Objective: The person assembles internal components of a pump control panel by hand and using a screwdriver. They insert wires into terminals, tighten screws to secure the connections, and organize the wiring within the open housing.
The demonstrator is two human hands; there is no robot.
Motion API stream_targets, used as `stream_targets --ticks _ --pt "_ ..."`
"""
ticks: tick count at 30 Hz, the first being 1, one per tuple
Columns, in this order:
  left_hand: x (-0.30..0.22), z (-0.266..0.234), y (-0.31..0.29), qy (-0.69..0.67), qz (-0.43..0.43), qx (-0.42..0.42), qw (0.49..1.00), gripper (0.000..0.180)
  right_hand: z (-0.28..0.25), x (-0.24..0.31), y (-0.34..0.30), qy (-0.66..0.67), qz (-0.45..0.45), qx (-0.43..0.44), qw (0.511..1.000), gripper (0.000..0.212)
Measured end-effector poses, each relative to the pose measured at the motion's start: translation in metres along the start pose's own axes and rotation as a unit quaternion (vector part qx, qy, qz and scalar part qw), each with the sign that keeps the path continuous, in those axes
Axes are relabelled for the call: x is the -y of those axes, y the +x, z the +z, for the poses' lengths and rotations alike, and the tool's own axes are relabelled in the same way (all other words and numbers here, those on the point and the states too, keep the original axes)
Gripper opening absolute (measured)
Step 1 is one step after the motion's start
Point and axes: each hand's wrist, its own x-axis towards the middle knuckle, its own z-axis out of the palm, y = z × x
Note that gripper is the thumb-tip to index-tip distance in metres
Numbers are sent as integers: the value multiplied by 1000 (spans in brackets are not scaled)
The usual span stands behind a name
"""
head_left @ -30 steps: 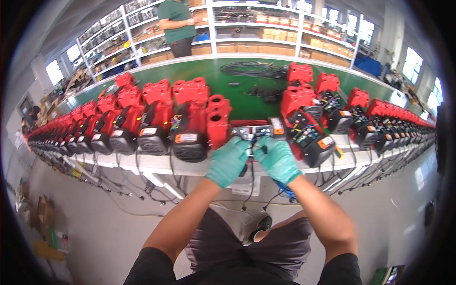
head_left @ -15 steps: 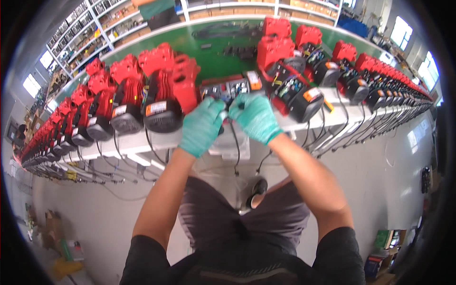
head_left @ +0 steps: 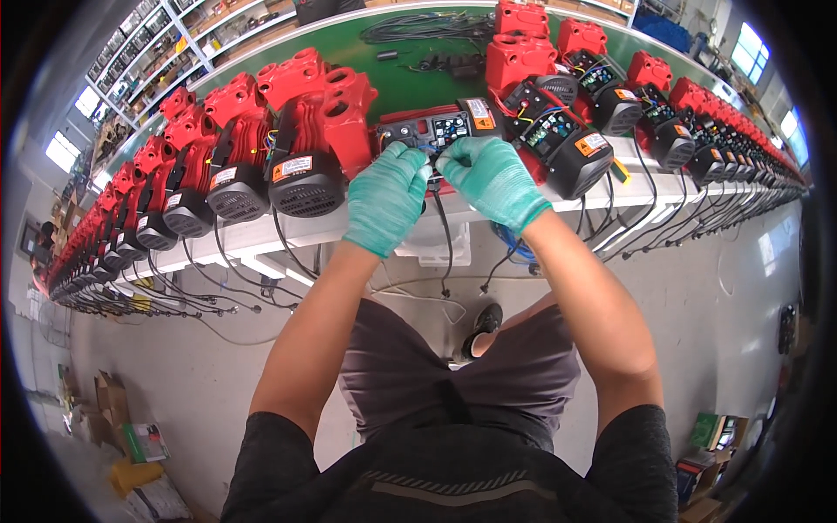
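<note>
My left hand (head_left: 388, 196), in a green knit glove, has its fingers pinched at the front edge of an open black control box (head_left: 425, 131) with a circuit board in it. My right hand (head_left: 497, 179), gloved alike, pinches at the same edge, a small gap away from the left. What is between the fingertips is too small and hidden to make out. Below the gap a black power cable (head_left: 445, 240) hangs over the bench edge. The box belongs to a red machine lying on the bench, mostly hidden behind it.
Red cast machines with black vented covers (head_left: 307, 187) stand in a long row on the left. On the right, similar ones (head_left: 549, 131) have open circuit boards. A cable bundle (head_left: 423, 28) lies on the green bench top (head_left: 401, 83). Blue cable (head_left: 514, 244) hangs below the bench.
My hands have drawn slightly apart at the control box, showing more of its front edge and the hanging cable. The whole view has shifted a little.
</note>
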Motion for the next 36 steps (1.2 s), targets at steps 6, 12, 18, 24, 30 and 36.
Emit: stream_targets --ticks 6,12,18,24,30,36 --pt "-6 -2 5 30 -27 25 999 13 -41 -12 -39 115 36 -133 984 23" --pt "-13 -8 17 76 -36 94 992 11 -68 -36 -94 223 152 -171 948 19" --pt "-13 -8 19 83 -18 104 991 11 -87 -91 -125 169 187 -261 932 17" --pt "-13 -5 17 97 -28 86 991 12 -134 -178 -117 -108 75 -388 912 19" --pt "-8 2 21 91 -9 68 993 13 -154 -229 -90 -260 159 -293 906 38" --pt "-13 -11 17 124 -2 63 990 12 -139 -229 -77 -414 118 -223 875 43"
